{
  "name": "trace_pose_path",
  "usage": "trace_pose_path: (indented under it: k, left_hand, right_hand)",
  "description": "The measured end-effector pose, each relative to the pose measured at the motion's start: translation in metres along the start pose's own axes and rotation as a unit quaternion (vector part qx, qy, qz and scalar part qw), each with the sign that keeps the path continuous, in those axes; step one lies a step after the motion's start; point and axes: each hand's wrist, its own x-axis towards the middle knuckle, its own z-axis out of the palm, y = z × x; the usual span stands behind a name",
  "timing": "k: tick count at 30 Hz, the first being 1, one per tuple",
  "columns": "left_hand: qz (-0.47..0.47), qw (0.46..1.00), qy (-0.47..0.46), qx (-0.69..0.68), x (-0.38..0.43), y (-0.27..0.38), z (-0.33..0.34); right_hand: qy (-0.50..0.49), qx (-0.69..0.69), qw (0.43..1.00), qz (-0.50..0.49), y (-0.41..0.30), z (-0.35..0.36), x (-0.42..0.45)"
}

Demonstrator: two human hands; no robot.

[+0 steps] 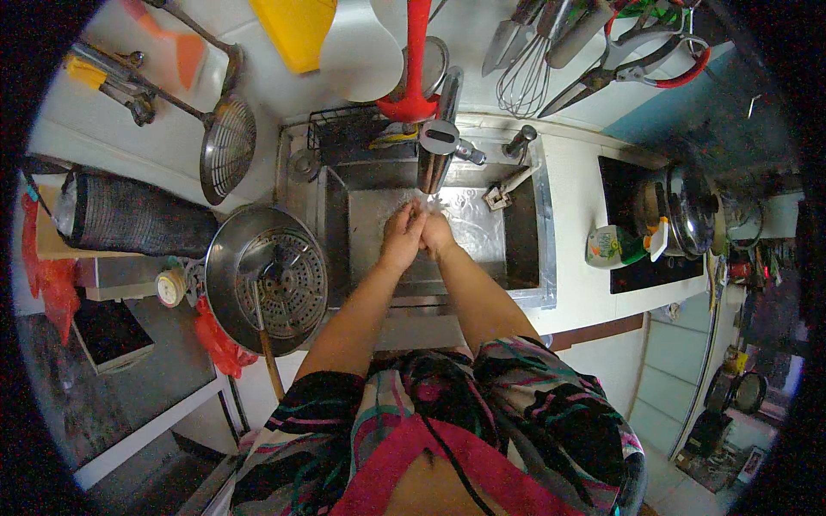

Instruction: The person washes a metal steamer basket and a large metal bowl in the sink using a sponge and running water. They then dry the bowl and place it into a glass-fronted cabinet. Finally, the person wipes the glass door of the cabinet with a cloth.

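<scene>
My left hand (401, 237) and my right hand (437, 233) are brought together over a stainless steel sink (474, 271). Their fingers meet just below the spout of a chrome faucet (433, 171). Water splashes around the fingertips, and the sink floor looks wet. Whether anything small lies between the hands is hidden by the fingers. Toward the right wall of the basin is a pale clip-like object with a handle (500, 195). Behind the basin stand a black wire rack (348, 138) and a small dark dispenser or tap (519, 140).
Left of the sink sits a large metal pan with a perforated steamer plate (281, 280). A slotted skimmer (227, 151), red ladle (416, 77), whisk (524, 80) and scissors (606, 74) hang at the back. A green-labelled bottle (610, 247) and lidded pot (684, 206) stand right, by the black cooktop (635, 278).
</scene>
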Motion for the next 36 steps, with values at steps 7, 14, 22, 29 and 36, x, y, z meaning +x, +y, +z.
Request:
trace_pose_path:
  k: [7,14,22,29,36]
  left_hand:
    - [-0.058,0.993,-0.082,-0.056,-0.024,0.009,0.028]
    - [-0.125,0.989,-0.077,-0.010,-0.022,-0.028,0.073]
    - [0.094,0.983,-0.059,0.147,0.049,0.041,0.132]
    - [0.107,0.965,-0.003,0.240,0.122,0.094,0.240]
    - [0.214,0.940,0.007,0.266,0.125,0.060,0.239]
  right_hand:
    - [0.115,-0.132,0.984,-0.036,-0.020,-0.001,-0.073]
    - [0.176,-0.253,0.951,0.007,0.005,-0.041,-0.091]
    - [0.058,0.128,0.986,-0.087,-0.036,-0.124,-0.135]
    - [0.223,-0.399,0.843,-0.283,-0.043,-0.238,-0.253]
    - [0.275,-0.401,0.828,-0.279,-0.003,-0.236,-0.191]
